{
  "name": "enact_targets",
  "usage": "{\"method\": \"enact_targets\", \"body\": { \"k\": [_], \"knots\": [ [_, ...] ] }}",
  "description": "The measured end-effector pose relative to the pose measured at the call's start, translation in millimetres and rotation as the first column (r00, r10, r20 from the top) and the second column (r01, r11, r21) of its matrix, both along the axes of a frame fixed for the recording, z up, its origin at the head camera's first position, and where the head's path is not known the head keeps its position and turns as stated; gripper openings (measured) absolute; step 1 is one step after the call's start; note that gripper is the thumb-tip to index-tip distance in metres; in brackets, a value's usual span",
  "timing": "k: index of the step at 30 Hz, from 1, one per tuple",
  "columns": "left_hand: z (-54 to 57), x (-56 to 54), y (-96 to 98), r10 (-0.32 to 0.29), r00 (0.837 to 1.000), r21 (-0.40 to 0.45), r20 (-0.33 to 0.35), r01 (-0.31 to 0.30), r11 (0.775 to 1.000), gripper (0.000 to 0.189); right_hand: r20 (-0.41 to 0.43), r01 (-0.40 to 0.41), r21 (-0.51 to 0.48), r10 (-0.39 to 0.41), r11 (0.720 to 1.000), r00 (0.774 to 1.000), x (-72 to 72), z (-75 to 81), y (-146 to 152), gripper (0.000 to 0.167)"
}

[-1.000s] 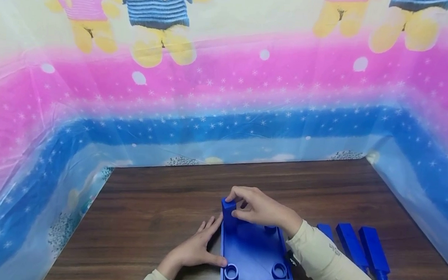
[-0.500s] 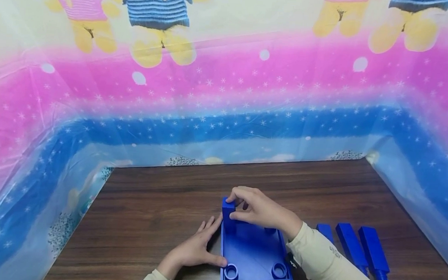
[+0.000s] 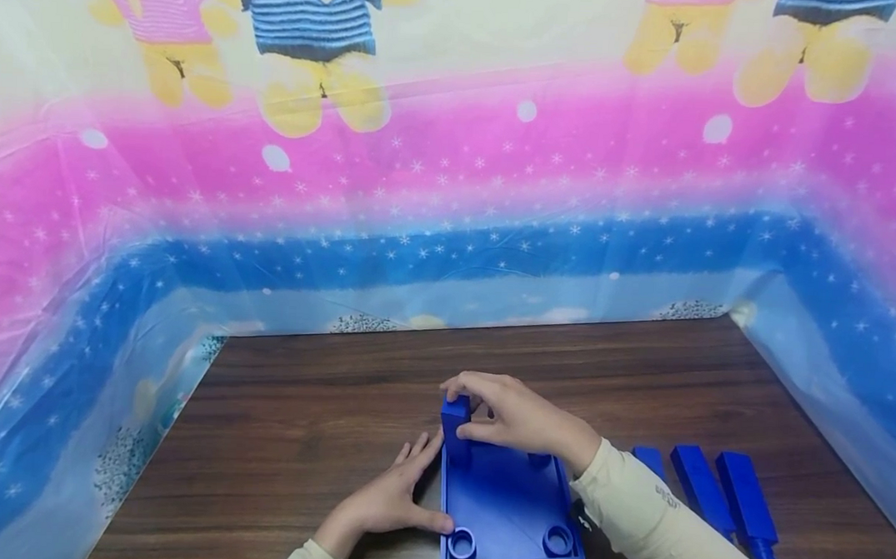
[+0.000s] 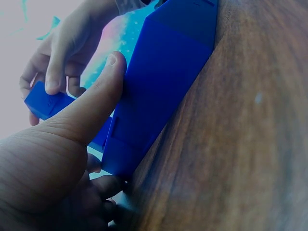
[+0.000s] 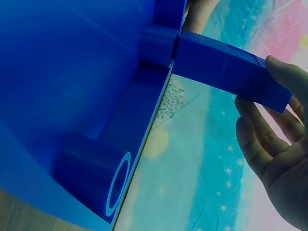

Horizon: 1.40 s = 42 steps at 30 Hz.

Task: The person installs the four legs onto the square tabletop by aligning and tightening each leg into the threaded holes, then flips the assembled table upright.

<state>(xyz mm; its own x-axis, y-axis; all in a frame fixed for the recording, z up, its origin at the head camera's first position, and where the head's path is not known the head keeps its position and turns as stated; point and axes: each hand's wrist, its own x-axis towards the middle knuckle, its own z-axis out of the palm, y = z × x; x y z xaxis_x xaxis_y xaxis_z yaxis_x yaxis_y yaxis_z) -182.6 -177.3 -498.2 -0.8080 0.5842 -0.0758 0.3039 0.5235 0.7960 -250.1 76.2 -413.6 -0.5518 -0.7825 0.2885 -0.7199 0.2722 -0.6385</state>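
A blue square leg point(image 3: 454, 426) stands nearly upright at the far left corner of an upturned blue tabletop point(image 3: 506, 507) with a raised rim. My right hand point(image 3: 528, 412) pinches the leg's upper end between thumb and fingers; the right wrist view shows the leg point(image 5: 219, 65) meeting the round corner socket point(image 5: 156, 45). How deep it sits in the socket I cannot tell. My left hand point(image 3: 389, 495) lies against the tabletop's left side, thumb near the front corner and fingers stretched toward the far one. In the left wrist view its straight thumb point(image 4: 98, 96) touches the tabletop's side.
To the right on the brown wooden table point(image 3: 300, 406) lie three more blue legs point(image 3: 701, 491), one partly behind the right sleeve point(image 3: 655, 514). Round sockets point(image 3: 558, 540) mark the tabletop's other corners. A patterned cloth point(image 3: 452, 180) hangs around the table's back and sides.
My right fingers have shifted over the top of the leg, and its upper end has turned and moved slightly. The left hand keeps its place against the tabletop.
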Motion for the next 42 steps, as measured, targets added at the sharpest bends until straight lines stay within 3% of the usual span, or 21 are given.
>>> {"method": "enact_targets", "body": {
  "k": [8,13,15,20,23,29,33,38,42],
  "knots": [
    [-1.0,-0.2,-1.1,-0.006,1.0,0.016,0.0,0.006,1.0,0.12,-0.023,-0.019,0.005,0.02,1.0,1.0,-1.8,-0.2,0,0.025],
    [-29.8,-9.6,-7.5,0.004,1.0,0.064,-0.019,-0.002,0.998,0.124,-0.021,-0.033,0.025,0.034,0.999,0.999,-3.2,3.7,0,0.028],
    [-35.3,-10.9,-8.2,0.008,1.0,0.074,-0.024,-0.007,0.997,0.124,-0.017,-0.038,0.044,0.038,0.998,0.999,-4.5,5.0,0,0.032],
    [-11.0,-2.4,-3.3,0.003,1.0,0.064,-0.006,-0.003,0.998,0.122,-0.005,-0.064,0.065,0.064,0.996,0.998,-8.3,7.0,1,0.035],
    [-2.1,-0.2,-1.9,0.002,1.0,0.045,0.01,-0.003,0.999,0.121,0.022,-0.083,0.058,0.082,0.995,0.996,-10.3,7.1,1,0.032],
    [1.3,1.3,-1.0,-0.003,1.0,0.036,0.002,0.003,0.999,0.121,0.078,-0.107,0.038,0.104,0.994,0.992,-13.7,5.9,1,0.03],
    [-7.0,-0.8,-3.1,-0.006,1.0,0.068,-0.008,0.007,0.998,0.122,0.09,-0.104,0.036,0.1,0.994,0.991,-14.6,5.2,1,0.03],
    [-30.2,-8.7,-8.0,0.013,1.0,0.068,0.004,-0.014,0.998,0.122,0.114,-0.085,0.031,0.081,0.996,0.99,-13.7,3.4,1,0.031],
    [-36.8,-11.1,-9.8,0.02,1.0,0.064,0.0,-0.02,0.998,0.124,0.152,-0.079,0.013,0.076,0.997,0.985,-12.3,2.0,0,0.031]
  ]
}}
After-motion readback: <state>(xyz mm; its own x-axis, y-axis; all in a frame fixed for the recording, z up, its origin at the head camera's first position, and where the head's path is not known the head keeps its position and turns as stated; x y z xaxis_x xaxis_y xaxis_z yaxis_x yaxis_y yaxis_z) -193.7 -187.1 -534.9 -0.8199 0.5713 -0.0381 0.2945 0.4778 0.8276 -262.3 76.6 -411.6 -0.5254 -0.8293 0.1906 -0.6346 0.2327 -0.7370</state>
